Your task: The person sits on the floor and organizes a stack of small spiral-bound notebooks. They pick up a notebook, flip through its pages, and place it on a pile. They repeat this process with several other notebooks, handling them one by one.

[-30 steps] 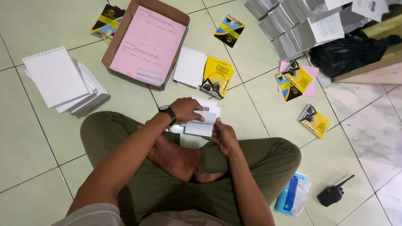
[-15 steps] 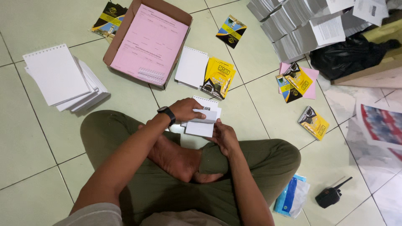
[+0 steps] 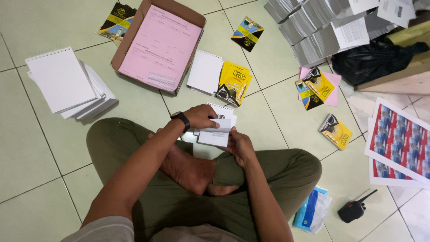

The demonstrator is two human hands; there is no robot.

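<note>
A person sits cross-legged on a tiled floor (image 3: 40, 166). Both hands are close together over the knees, and both grip the same small white spiral pad (image 3: 217, 127). The left hand (image 3: 201, 117), with a black watch (image 3: 181, 120) on its wrist, closes its fingers over the top of the pad. The right hand (image 3: 239, 145) holds the pad's lower right edge from below. A loose white sheet sticks out at the front of the pad.

Just past the hands lie another white pad (image 3: 205, 71) and a yellow booklet (image 3: 234, 83), touching each other. To their left sits an open cardboard box (image 3: 134, 31) with pink sheets (image 3: 161, 47) inside. A pile of white spiral pads (image 3: 67, 83) rests near the left edge of the floor. Stacks of grey paper (image 3: 313, 27) fill the far right corner. A black radio (image 3: 354, 209) lies beside the right knee, near a blue packet (image 3: 311, 210).
</note>
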